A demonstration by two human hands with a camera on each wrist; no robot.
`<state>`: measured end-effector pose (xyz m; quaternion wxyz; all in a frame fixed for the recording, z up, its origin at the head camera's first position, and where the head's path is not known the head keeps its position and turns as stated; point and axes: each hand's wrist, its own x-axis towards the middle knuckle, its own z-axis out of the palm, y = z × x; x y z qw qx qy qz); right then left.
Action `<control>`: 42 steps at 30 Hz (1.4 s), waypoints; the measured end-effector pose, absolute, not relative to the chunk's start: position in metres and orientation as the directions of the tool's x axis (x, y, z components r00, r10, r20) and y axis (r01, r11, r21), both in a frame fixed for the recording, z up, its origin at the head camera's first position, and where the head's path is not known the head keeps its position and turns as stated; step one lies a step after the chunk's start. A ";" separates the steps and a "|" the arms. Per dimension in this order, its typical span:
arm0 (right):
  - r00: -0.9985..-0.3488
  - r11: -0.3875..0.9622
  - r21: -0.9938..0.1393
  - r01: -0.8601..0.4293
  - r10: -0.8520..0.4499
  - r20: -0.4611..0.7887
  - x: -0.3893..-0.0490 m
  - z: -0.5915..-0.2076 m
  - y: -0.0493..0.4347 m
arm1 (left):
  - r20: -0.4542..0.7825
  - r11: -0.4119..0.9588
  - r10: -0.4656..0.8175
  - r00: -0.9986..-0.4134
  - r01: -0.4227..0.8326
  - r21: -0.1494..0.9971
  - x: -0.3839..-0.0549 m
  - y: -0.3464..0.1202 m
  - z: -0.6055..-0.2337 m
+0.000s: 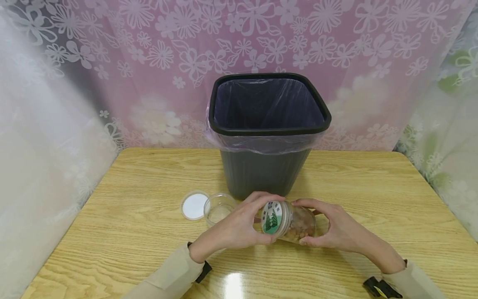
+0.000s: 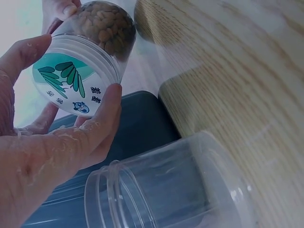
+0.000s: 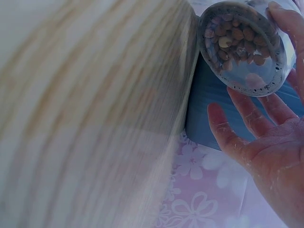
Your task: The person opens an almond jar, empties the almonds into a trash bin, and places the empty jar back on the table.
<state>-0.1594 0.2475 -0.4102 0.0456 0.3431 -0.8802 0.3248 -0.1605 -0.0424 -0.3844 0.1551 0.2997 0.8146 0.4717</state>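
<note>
A clear plastic jar [image 1: 302,224], partly filled with small brown nut-like pieces [image 3: 240,40], lies tilted between both hands, its lid end toward the left. Its lid [image 2: 71,78] carries a white and green label with leaves. The left hand [image 1: 242,224] grips the lid, thumb and fingers spread round its rim. At the base end, the right hand [image 1: 337,226] holds the jar's body between thumb and fingers. An open clear jar [image 1: 219,207] stands beside the left hand, partly hidden by it in the head view. To its left lies a round lid [image 1: 195,206] with a white top.
A dark trash bin [image 1: 265,170] with a thin liner stands on the wooden table [image 1: 142,232] just behind the hands. Behind the table's far edge hangs a pink flowered curtain [image 1: 168,74].
</note>
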 end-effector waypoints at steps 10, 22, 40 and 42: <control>-0.759 0.552 -0.540 -0.635 -0.576 0.303 -0.159 -0.410 0.247 | -0.011 0.384 0.617 -0.787 0.289 0.877 -0.160 -0.042 -0.385; -0.761 0.560 -0.532 -0.635 -0.574 0.304 -0.160 -0.409 0.248 | -0.038 0.417 0.598 -0.800 0.270 0.868 -0.160 -0.043 -0.384; -0.771 0.564 -0.545 -0.621 -0.567 0.291 -0.158 -0.410 0.247 | -0.010 0.383 0.627 -0.779 0.297 0.875 -0.158 -0.045 -0.386; -0.769 0.562 -0.543 -0.624 -0.568 0.295 -0.158 -0.410 0.248 | -0.003 0.379 0.629 -0.777 0.303 0.874 -0.158 -0.045 -0.386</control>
